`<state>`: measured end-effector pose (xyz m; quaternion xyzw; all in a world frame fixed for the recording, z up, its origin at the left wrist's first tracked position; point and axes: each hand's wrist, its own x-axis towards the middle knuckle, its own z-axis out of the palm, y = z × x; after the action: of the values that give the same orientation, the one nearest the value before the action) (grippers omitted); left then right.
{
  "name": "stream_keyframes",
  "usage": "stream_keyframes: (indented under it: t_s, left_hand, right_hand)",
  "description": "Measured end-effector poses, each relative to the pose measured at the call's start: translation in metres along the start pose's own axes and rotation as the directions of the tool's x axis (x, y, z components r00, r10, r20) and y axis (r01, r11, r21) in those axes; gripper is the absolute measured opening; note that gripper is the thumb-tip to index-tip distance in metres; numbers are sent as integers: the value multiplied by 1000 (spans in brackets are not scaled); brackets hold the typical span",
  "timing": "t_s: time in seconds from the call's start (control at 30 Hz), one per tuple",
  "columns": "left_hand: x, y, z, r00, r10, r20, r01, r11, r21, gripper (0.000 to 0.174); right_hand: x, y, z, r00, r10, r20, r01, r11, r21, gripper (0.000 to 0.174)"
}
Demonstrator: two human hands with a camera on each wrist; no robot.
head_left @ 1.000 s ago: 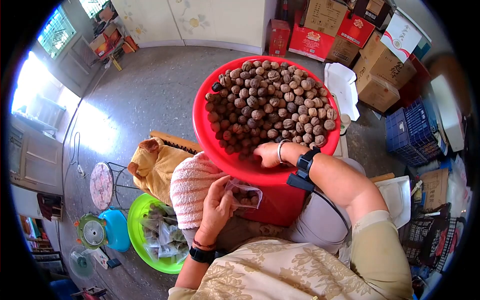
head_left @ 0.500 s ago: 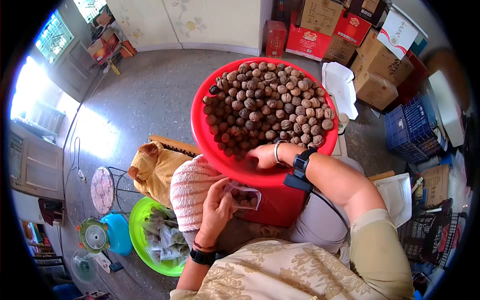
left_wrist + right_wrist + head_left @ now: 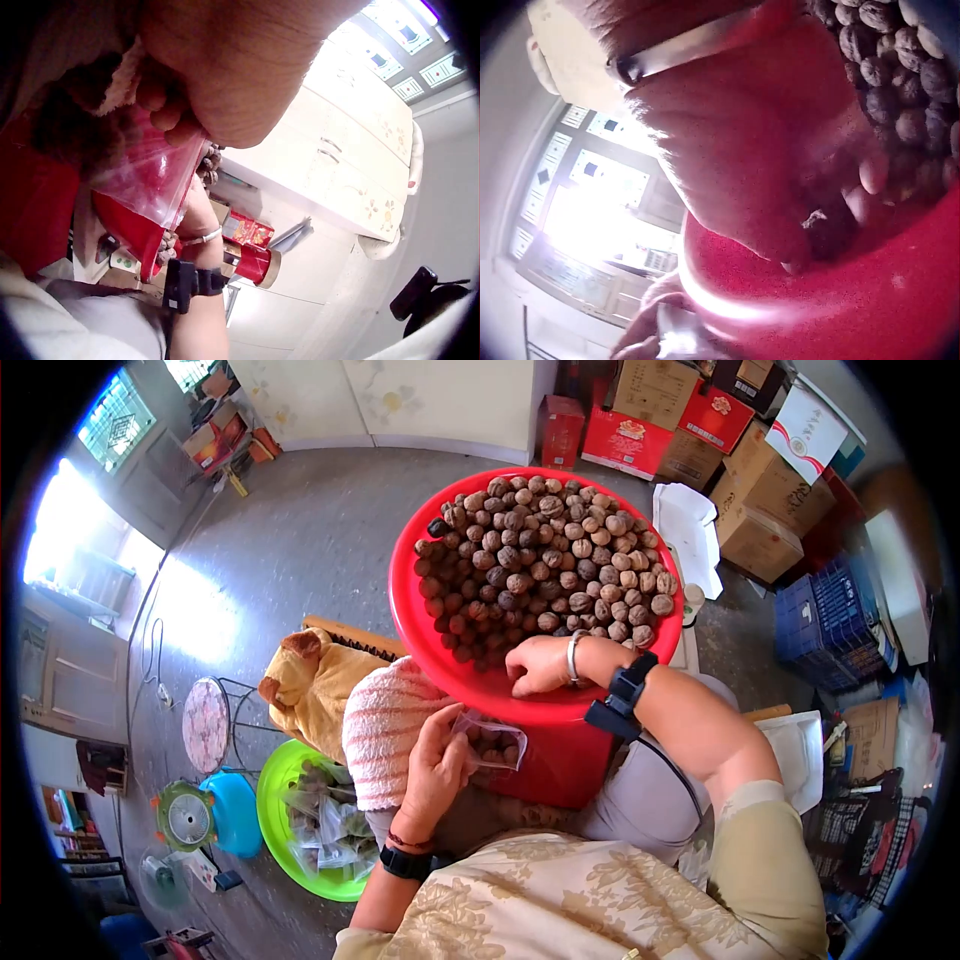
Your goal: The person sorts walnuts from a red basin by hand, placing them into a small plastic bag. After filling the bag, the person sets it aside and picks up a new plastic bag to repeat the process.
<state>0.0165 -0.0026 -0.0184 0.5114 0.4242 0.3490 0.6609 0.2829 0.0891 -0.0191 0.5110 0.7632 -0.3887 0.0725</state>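
A wide red basin [image 3: 402, 585] heaped with brown walnuts [image 3: 545, 545] stands in front of the person's lap. Just inside its near rim, my right hand [image 3: 540, 663] bends down with curled fingers. In the right wrist view a dark walnut [image 3: 832, 234] shows between thumb and fingers, partly in shadow. My left hand [image 3: 437, 765] pinches the edge of a clear plastic bag [image 3: 506, 752] below the rim, and several walnuts lie inside the bag. The left wrist view shows the bag's transparent side [image 3: 150, 169] hanging under the fingers.
A green basin [image 3: 268, 830] with filled plastic bags sits on the floor at left. Beside the left hand lies a pink striped towel [image 3: 385, 735]. A round stool [image 3: 206, 725] stands farther left. Cardboard boxes [image 3: 755, 545] and a blue crate [image 3: 825, 620] are at right.
My right hand has drawn back from the walnuts at the basin's near side and come slightly up and right. The left hand keeps its hold on the bag.
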Motion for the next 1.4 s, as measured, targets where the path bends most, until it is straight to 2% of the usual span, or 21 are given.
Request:
stream_keyframes:
  t_s: [0.07, 0.17, 0.3, 0.4, 0.47, 0.53, 0.57, 0.6, 0.73, 0.77, 0.87, 0.93, 1.03, 1.07, 1.13, 1.27, 1.3, 1.33, 1.4]
  left_hand:
    - [1, -3, -1, 1000, 7, -7, -6, 1000, 12, 37]
    - [0, -4, -1, 1000, -4, 4, 4, 999, -40, 37]
    - [0, 0, 2, 1000, 11, 3, -10, 1000, -25, 33]
    - [1, -1, 0, 1000, -4, 8, 5, 1000, -30, 34]
    - [1, -3, 0, 1000, -6, 14, 7, 999, -31, 36]
    - [1, -2, 2, 1000, -17, -5, 17, 1000, -25, 36]
    - [1, -2, 2, 1000, -18, -4, 18, 1000, -24, 36]
    - [1, -4, 2, 1000, -9, -7, 9, 1000, -16, 36]
    - [1, -5, 0, 1000, -7, -7, 7, 1000, -6, 36]
    - [1, -4, 0, 1000, -7, -5, 7, 1000, -7, 36]
    - [1, -4, -1, 1000, -7, -6, 7, 1000, -5, 37]
    - [1, -6, -2, 1000, 5, 5, -5, 1000, -8, 38]
    - [0, -3, -2, 1000, -29, 12, 30, 998, -47, 40]
    - [-1, 0, -1, 1000, -28, 9, 28, 998, -50, 40]
    - [-3, 5, -1, 998, -40, 39, 41, 999, -20, 44]
    - [-5, 4, -2, 997, -32, 68, 37, 997, -73, 46]
    - [-4, 3, -2, 997, -28, 69, 31, 998, -48, 46]
    - [-4, 1, -2, 997, -22, 70, 24, 999, -22, 46]
    - [-4, 0, -3, 997, -22, 71, 25, 999, -34, 46]
  right_hand:
    - [-21, -21, -16, 999, -24, -24, 25, 999, 39, 40]
    - [-43, -43, -21, 979, -124, -162, 159, 960, 228, 37]
    - [-65, -70, -18, 964, -214, -157, 257, 897, 359, 32]
    - [-72, -79, -17, 944, -250, -214, 312, 889, 335, 32]
    - [-75, -77, -21, 934, -217, -285, 309, 892, 331, 30]
    - [-67, -59, -25, 870, -265, -415, 376, 903, 210, 28]
    - [-65, -50, -29, 863, -218, -456, 331, 926, 182, 25]
    - [-69, -47, -36, 865, -136, -482, 280, 930, 240, 22]
    - [-61, -9, -48, 770, 39, -637, 105, 977, 186, 18]
    - [-60, -2, -50, 760, 103, -642, 67, 970, 234, 17]
    - [-61, 2, -52, 762, 166, -626, -3, 968, 253, 16]
    - [-61, -3, -49, 763, 150, -629, 0, 973, 232, 15]
    - [-67, -20, -46, 838, 138, -527, 43, 948, 316, 15]
    - [-67, -22, -43, 840, 134, -525, 44, 949, 313, 15]
    - [-67, -24, -38, 846, 23, -532, 98, 975, 199, 15]
    - [-77, -29, -33, 856, -18, -517, 92, 989, 117, 14]
    - [-79, -24, -34, 840, -4, -543, 66, 993, 95, 14]
    - [-83, -21, -36, 804, 75, -590, 52, 979, 195, 14]
    - [-81, 3, -39, 700, 109, -705, -30, 992, 124, 13]
